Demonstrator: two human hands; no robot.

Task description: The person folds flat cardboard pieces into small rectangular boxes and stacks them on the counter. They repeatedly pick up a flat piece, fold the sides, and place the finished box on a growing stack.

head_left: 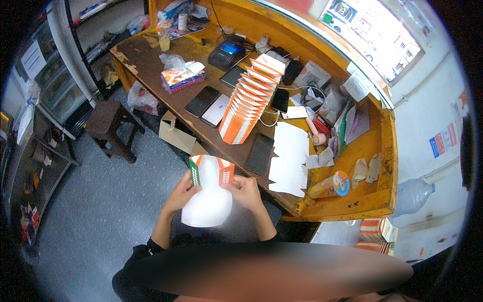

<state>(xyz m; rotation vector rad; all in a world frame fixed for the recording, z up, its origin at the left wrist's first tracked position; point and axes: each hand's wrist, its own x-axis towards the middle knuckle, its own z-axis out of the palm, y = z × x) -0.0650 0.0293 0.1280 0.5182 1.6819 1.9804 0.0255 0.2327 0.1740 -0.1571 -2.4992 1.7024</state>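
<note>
In front of my body I hold a partly folded paper food box (207, 204), white inside with orange and green printed side flaps. My left hand (181, 195) pinches its edge beside the green flap. My right hand (246, 192) grips the opposite edge below the orange flap, thumb on the white face. Past my hands, a long leaning row of nested orange-and-white folded boxes (246, 105) stands on the wooden desk (151, 95). To the right of that row lie flat white box blanks (289, 158), with a dark phone (259, 154) between them.
Two more phones lie left of the row, a black one (203, 100) and a pale-screened one (216, 110). Behind are a tissue box (183, 83) and a card terminal (226, 54). A lidded drink cup (329, 185) lies at the right; a stool (108, 123) stands on the left.
</note>
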